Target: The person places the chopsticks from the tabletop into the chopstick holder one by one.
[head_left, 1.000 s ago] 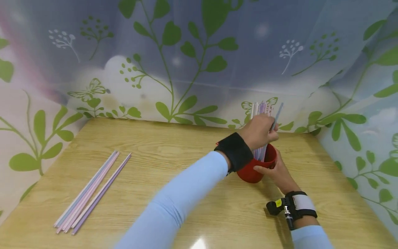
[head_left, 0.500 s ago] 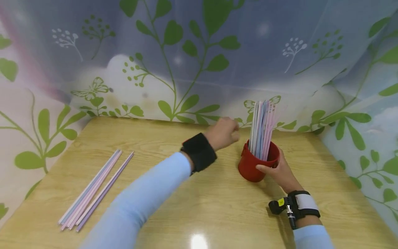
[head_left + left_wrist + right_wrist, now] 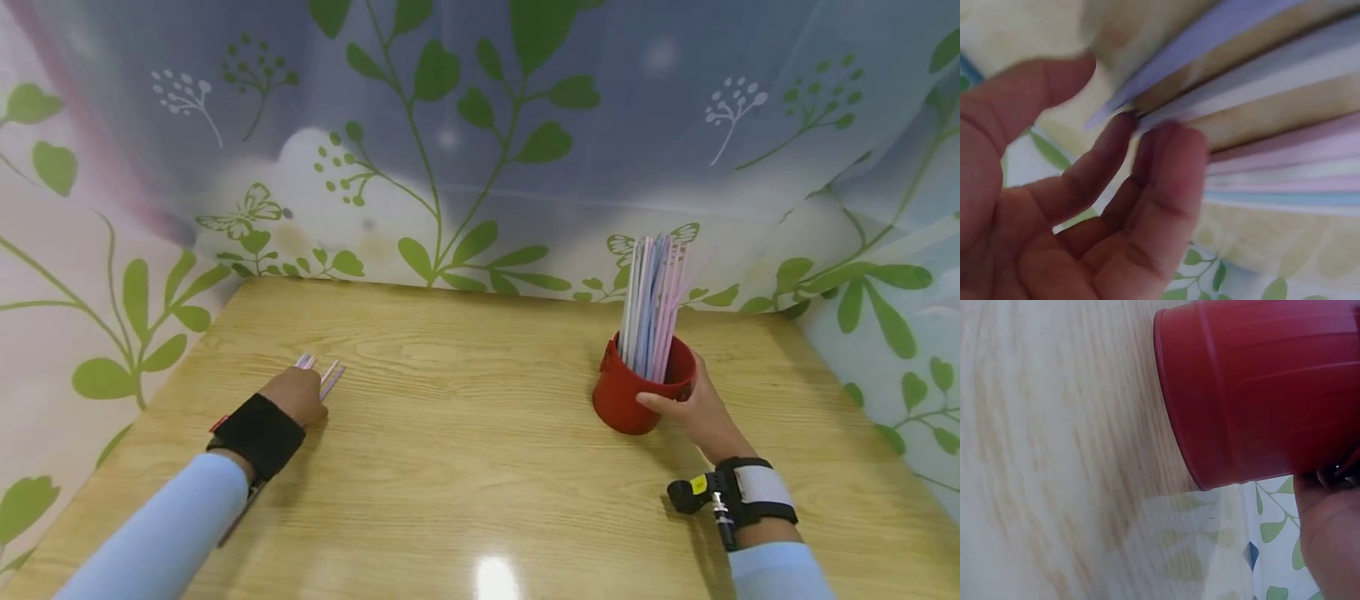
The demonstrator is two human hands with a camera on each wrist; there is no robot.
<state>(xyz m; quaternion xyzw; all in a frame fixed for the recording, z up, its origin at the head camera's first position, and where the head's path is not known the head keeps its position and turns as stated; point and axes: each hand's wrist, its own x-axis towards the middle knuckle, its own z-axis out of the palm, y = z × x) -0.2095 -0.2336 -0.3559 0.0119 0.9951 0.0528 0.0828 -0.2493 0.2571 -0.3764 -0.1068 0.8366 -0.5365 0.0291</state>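
Several long thin straw-like sticks [image 3: 332, 379], pastel purple, pink, white and blue, lie on the left of the table. Over them is my left hand [image 3: 295, 397], covering most of their length in the head view. Seen from the left wrist, its thumb stands apart from the loosely bent fingers [image 3: 1166, 187], which reach up to the sticks [image 3: 1285, 147]; whether they touch is unclear. On the right, my right hand [image 3: 708, 421] grips a red bucket [image 3: 628, 407] by its side, thumb in front near the rim. Upright in the bucket stands a bundle of similar sticks [image 3: 647, 312].
The wooden table [image 3: 450, 417] runs back to a leaf-printed cloth backdrop [image 3: 480, 167], with more of the same cloth along both sides. The bucket stands toward the back right.
My left hand has let go of a blue stick at the bucket and swung left and down to the sticks on the table. My right hand keeps its hold on the bucket.
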